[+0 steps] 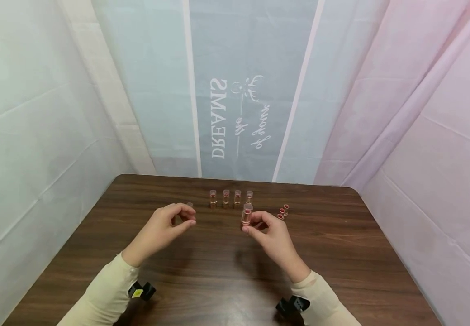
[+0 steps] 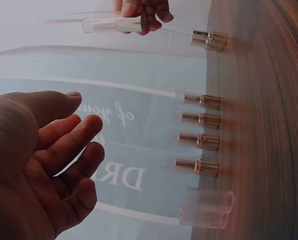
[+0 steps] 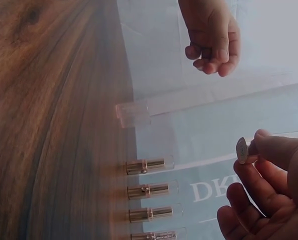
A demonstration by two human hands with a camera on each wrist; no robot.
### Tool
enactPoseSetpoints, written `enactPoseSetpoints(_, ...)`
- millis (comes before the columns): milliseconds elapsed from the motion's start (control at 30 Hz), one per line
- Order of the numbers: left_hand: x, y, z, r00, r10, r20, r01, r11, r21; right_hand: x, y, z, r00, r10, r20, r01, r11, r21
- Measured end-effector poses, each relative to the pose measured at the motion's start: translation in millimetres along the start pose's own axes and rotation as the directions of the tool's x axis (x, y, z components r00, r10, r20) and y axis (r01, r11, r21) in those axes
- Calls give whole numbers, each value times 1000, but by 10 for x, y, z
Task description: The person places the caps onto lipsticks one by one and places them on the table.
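Observation:
My right hand pinches a lipstick upright between thumb and fingers, above the table. It has a clear cap over a gold tube; in the right wrist view its round base faces the camera. My left hand holds nothing, its fingers loosely bent, in the air left of the row. Several capped lipsticks stand in a row beyond the hands. Clear caps stand at the row's left end, mostly hidden behind the left fingers in the head view.
Three short uncapped lipstick tubes stand close together to the right of my right hand. All stand on a dark wood-grain table. A pale curtain with white lettering hangs at the table's far edge, with light cloth at both sides.

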State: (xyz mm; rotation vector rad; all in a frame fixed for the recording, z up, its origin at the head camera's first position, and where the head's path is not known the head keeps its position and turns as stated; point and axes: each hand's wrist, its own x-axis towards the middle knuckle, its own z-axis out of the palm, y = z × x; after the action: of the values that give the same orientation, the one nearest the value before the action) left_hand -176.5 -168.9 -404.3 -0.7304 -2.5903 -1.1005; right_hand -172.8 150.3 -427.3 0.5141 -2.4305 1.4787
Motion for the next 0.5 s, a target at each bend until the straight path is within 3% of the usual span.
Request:
enactPoseSetpoints(300, 1, 33, -96, 999, -33, 11, 33, 999, -41, 305, -10, 109, 998, -54, 10, 55, 997, -60)
enactPoseSetpoints(500, 4, 35, -153, 999, -51, 13, 51, 997, -49, 642, -54, 368, 998, 2, 59, 4, 995, -100)
